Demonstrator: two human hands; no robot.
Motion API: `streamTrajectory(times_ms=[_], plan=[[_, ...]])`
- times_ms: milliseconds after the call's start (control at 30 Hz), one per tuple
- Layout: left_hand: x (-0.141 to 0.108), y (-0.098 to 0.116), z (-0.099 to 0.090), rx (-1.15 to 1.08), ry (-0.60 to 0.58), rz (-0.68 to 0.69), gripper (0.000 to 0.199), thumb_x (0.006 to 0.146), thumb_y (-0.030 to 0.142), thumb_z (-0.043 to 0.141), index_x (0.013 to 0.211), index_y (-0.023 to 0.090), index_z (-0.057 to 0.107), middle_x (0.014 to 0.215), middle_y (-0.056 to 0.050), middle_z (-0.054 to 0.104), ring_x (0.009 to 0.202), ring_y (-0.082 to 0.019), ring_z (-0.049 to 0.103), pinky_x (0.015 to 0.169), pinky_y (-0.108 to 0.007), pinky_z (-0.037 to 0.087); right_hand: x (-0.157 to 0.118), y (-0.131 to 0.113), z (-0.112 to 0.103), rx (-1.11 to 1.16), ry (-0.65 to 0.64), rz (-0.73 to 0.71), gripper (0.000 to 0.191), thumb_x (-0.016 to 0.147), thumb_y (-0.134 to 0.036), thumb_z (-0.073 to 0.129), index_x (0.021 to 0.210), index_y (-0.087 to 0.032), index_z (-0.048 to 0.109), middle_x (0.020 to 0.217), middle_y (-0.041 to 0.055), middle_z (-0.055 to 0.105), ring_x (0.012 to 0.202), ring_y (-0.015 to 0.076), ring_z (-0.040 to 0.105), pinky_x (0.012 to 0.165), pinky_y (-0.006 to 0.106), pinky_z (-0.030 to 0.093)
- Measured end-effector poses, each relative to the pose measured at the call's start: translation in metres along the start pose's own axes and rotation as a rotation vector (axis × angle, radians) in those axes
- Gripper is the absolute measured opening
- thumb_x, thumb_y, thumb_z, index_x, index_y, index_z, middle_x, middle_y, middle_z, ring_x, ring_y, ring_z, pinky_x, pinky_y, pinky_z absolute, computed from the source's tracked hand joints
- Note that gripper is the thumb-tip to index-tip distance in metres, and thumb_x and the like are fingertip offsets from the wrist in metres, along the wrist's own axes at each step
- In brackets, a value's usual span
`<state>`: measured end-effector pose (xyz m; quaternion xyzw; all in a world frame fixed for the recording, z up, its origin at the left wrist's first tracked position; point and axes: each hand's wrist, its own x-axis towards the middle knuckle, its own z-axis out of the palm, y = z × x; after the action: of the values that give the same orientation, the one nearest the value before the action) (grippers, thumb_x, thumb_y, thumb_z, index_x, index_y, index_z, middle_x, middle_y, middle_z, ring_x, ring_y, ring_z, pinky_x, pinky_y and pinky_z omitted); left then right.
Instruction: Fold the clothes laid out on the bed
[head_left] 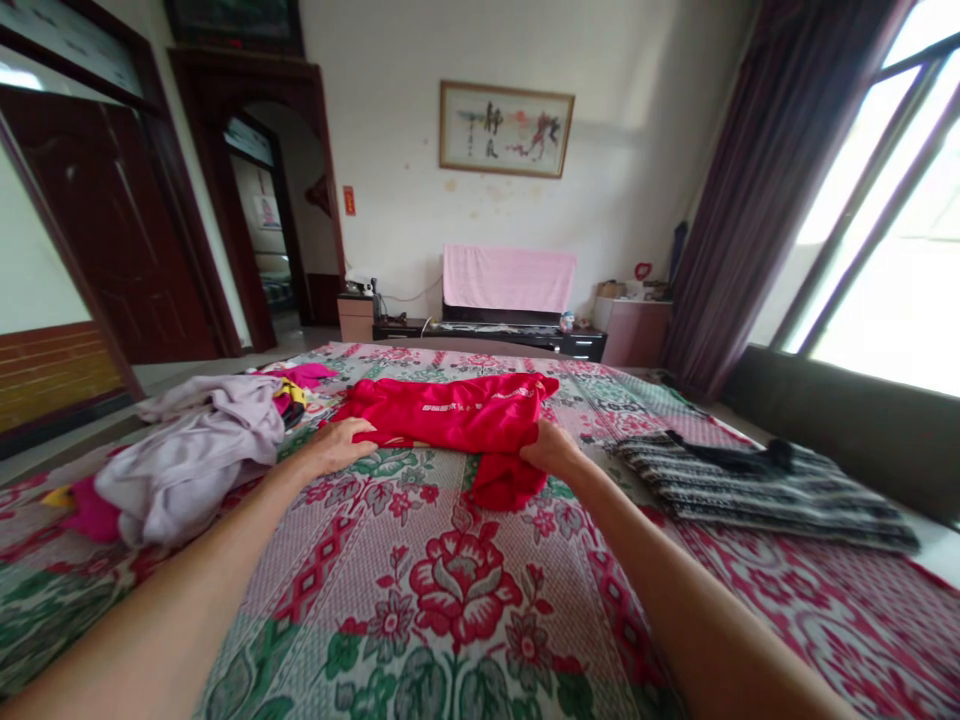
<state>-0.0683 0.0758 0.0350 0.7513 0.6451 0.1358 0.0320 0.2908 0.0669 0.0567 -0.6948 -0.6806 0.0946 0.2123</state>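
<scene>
A red garment with white lettering lies bunched into a wide strip on the flowered bedcover. My left hand grips its near left edge, fingers closed on the cloth. At the near right corner, my right hand is closed on the fabric too. One red flap, perhaps a sleeve, hangs toward me beside the right hand. The garment's exact kind cannot be made out.
A heap of pale grey clothing with pink and yellow pieces lies left. On the right rests a folded black-and-white striped garment. Beyond the bed stands a low black cabinet, with a pink cloth draped above it.
</scene>
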Motion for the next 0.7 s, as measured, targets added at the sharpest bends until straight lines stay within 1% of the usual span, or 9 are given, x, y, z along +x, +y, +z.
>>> streamTrajectory(times_ms=[67,133,233,300,367,467,533,633,700], plan=[[-0.002,-0.002,0.004,-0.009,0.046,0.027,0.043,0.074,0.038,0.050,0.109,0.022,0.069,0.118,-0.004,0.066,0.110,-0.020,0.059,0.097,-0.026,0.041,0.002,0.000,-0.005,0.007,0.112,0.068,0.041,0.066,-0.016,0.060,0.107,-0.013,0.061,0.085,0.0084,0.067,0.081,0.0212,0.063,0.066,0.027,0.047],[-0.003,-0.001,0.006,-0.002,0.070,0.031,0.039,0.073,0.035,0.051,0.105,0.023,0.070,0.115,-0.002,0.068,0.107,-0.019,0.061,0.094,-0.025,0.043,0.003,0.005,-0.015,0.002,0.255,0.066,0.051,0.068,-0.013,0.055,0.120,-0.014,0.054,0.099,0.0106,0.066,0.092,0.0226,0.062,0.075,0.028,0.047],[-0.003,0.002,0.005,0.026,0.102,-0.018,0.037,0.073,0.031,0.051,0.104,0.026,0.070,0.110,-0.001,0.070,0.102,-0.019,0.063,0.090,-0.023,0.045,0.003,0.016,-0.032,-0.024,0.435,0.021,0.055,0.071,-0.009,0.048,0.126,-0.016,0.051,0.113,0.0123,0.061,0.100,0.0231,0.060,0.080,0.029,0.046],[-0.003,0.003,0.003,0.043,0.101,-0.038,0.038,0.073,0.029,0.051,0.105,0.026,0.071,0.108,-0.001,0.071,0.100,-0.019,0.064,0.088,-0.023,0.046,0.003,0.022,-0.042,-0.058,0.462,0.008,0.053,0.072,-0.009,0.045,0.123,-0.018,0.054,0.115,0.0119,0.060,0.098,0.0227,0.060,0.079,0.030,0.046],[-0.003,0.003,0.001,0.053,0.081,-0.030,0.040,0.072,0.027,0.050,0.106,0.025,0.071,0.105,-0.002,0.072,0.098,-0.020,0.064,0.086,-0.024,0.046,0.003,0.027,-0.050,-0.131,0.362,0.015,0.046,0.074,-0.010,0.045,0.116,-0.018,0.060,0.111,0.0124,0.062,0.097,0.0235,0.060,0.078,0.030,0.046],[-0.003,0.000,-0.005,0.075,0.047,-0.005,0.043,0.068,0.021,0.048,0.104,0.026,0.072,0.099,-0.001,0.073,0.096,-0.020,0.065,0.085,-0.024,0.046,0.005,0.035,-0.061,-0.264,0.053,0.073,0.036,0.075,-0.010,0.047,0.104,-0.015,0.067,0.099,0.0145,0.067,0.092,0.0257,0.062,0.071,0.032,0.046],[-0.003,-0.001,-0.012,0.118,0.024,0.000,0.043,0.067,0.020,0.048,0.101,0.027,0.074,0.096,-0.001,0.073,0.096,-0.021,0.065,0.084,-0.025,0.046,0.007,0.043,-0.067,-0.304,-0.129,0.082,0.028,0.073,-0.008,0.051,0.089,-0.015,0.072,0.085,0.0126,0.069,0.081,0.0243,0.064,0.066,0.031,0.045],[-0.007,0.001,-0.029,0.185,-0.051,-0.039,0.038,0.065,0.027,0.053,0.096,0.028,0.075,0.087,-0.002,0.073,0.089,-0.022,0.065,0.079,-0.027,0.046,0.010,0.055,-0.075,-0.291,-0.296,0.033,0.019,0.068,-0.008,0.059,0.073,-0.019,0.073,0.069,0.0065,0.068,0.070,0.0208,0.063,0.062,0.029,0.045],[-0.012,0.002,-0.044,0.173,-0.149,-0.069,0.035,0.062,0.037,0.060,0.091,0.028,0.075,0.082,-0.001,0.072,0.083,-0.022,0.065,0.073,-0.026,0.046,0.012,0.057,-0.079,-0.266,-0.335,0.006,0.016,0.065,-0.014,0.067,0.078,-0.021,0.074,0.071,0.0049,0.068,0.071,0.0205,0.063,0.062,0.029,0.045]])
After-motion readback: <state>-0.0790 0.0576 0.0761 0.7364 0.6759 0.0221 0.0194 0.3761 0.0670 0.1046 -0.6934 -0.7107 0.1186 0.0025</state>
